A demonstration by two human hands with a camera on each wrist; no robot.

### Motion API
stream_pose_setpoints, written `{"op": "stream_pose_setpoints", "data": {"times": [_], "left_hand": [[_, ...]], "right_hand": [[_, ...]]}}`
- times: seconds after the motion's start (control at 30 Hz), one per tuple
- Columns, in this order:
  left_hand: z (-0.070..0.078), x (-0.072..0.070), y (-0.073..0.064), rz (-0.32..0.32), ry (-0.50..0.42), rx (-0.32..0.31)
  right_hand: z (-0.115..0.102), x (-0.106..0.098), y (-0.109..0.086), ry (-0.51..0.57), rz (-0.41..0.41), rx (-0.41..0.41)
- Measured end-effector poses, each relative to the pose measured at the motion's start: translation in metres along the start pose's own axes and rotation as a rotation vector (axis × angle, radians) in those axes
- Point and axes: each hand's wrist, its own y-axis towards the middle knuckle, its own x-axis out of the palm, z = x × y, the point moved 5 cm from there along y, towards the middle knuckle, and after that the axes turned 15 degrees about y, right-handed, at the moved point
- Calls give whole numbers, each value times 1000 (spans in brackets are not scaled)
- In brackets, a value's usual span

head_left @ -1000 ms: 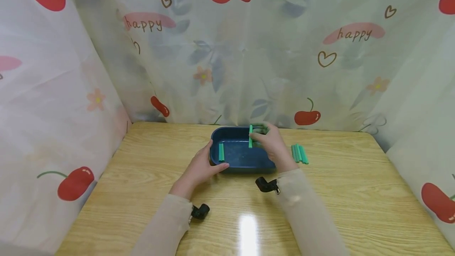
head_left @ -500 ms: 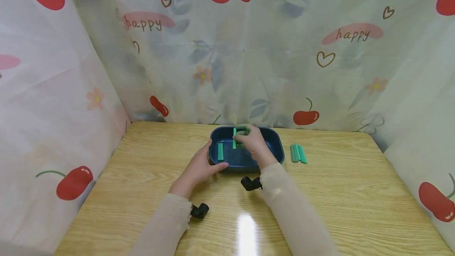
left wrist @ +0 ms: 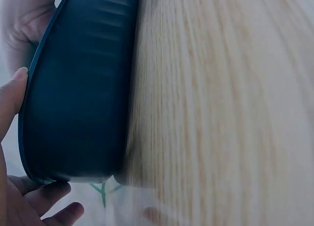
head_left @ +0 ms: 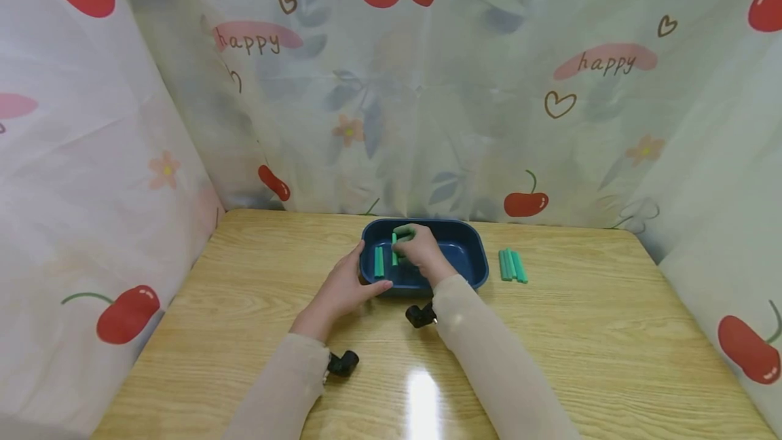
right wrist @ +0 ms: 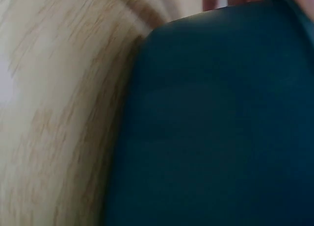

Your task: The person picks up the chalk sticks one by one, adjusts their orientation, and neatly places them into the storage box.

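A dark blue, open-topped plastic box [head_left: 464, 260] stands on the table. My left hand [head_left: 345, 284] holds its left end, thumb at the near rim and fingers around the end wall; the left wrist view shows the thumb [left wrist: 18, 84] on the rim. With thumb and fingertips my right hand [head_left: 421, 250] pinches a slim green stick [head_left: 394, 250] inside the box, pointing away from me. Left of it, green sticks [head_left: 379, 262] lie side by side on the box floor. The right wrist view shows mainly the box's outer wall [right wrist: 211, 113], and the pinched stick is hidden there.
Several more green sticks [head_left: 512, 265] lie in a row on the wooden table [head_left: 586, 331], right of the box. A printed curtain [head_left: 421, 121] hangs behind the table and at both sides. A black wrist camera [head_left: 420, 316] sits at the right sleeve.
My right hand has moved left and lower into the box with the green stick, near the sticks lying there. The left hand has stayed at the box's end.
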Motion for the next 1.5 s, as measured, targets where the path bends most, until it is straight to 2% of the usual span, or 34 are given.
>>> {"op": "stream_pose_setpoints", "data": {"times": [0.43,0.7,0.83,1.17,1.5], "left_hand": [[-1,-1,0,2,-2,8],[0,1,0,-2,-10,10],[0,1,0,1,-8,12],[1,0,-1,-1,12,4],[1,0,-1,-5,15,-7]], "right_hand": [[16,7,7,-90,11,101],[22,7,9,-142,10,104],[23,8,9,-119,4,112],[5,-4,-5,-73,0,49],[-17,-18,-26,-109,-51,25]]}}
